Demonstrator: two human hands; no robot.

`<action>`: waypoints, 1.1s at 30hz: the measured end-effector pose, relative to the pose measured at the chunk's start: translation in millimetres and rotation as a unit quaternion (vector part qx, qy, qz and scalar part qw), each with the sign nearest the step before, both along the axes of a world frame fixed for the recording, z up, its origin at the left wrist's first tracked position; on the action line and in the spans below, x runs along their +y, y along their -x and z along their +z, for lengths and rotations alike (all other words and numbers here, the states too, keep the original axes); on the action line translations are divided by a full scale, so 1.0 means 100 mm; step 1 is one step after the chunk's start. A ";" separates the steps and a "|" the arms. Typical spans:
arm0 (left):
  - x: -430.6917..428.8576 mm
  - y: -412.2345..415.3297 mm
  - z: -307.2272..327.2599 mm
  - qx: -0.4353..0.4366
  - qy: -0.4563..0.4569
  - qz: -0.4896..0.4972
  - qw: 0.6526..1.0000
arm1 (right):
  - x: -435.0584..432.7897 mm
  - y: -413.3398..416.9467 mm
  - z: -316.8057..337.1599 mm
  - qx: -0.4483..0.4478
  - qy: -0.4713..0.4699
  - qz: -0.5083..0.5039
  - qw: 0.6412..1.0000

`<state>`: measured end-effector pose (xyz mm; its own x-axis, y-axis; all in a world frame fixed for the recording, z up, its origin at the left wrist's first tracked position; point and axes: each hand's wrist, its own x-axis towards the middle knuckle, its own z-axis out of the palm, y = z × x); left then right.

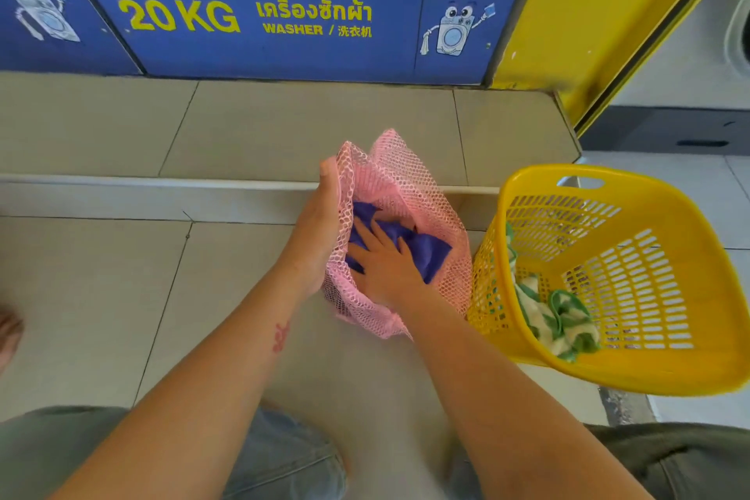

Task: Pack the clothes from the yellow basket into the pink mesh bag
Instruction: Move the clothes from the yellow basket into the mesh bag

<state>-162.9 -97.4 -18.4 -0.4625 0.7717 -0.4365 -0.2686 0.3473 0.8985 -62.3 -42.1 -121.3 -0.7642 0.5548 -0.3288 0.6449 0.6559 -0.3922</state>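
Pink mesh bag (399, 223) sits on the tiled floor (101, 296) right in front of you, its mouth held open toward you. Your left hand (320, 231) grips the bag's left rim, fingers closed around the mesh. Your right hand (385, 264) is inside the mouth, palm down and fingers spread, pressing a purple garment (430, 252) into it. The yellow basket (608, 276) stands just to the right, touching the bag, tilted with its opening facing you. A green-and-white cloth (556, 321) lies at its bottom. Your right hand is the nearer one, so the next reach likely goes rightward and slightly back toward you.
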 end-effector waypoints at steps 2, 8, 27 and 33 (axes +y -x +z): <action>-0.03 0.04 -0.03 0.006 0.004 -0.012 1.000 | 0.09 -0.02 -0.16 -0.041 0.003 -0.016 0.999; -0.10 0.09 -0.02 0.030 0.003 -0.036 0.999 | 0.22 -0.14 -0.29 -0.076 -0.092 -0.008 0.993; -0.04 -0.28 0.07 0.072 0.037 0.027 0.996 | 0.78 -1.48 0.79 0.215 -0.223 -0.293 0.905; 0.12 -0.29 -0.03 0.076 0.039 0.052 0.995 | 1.02 -1.90 0.34 -0.084 -0.060 -0.369 0.924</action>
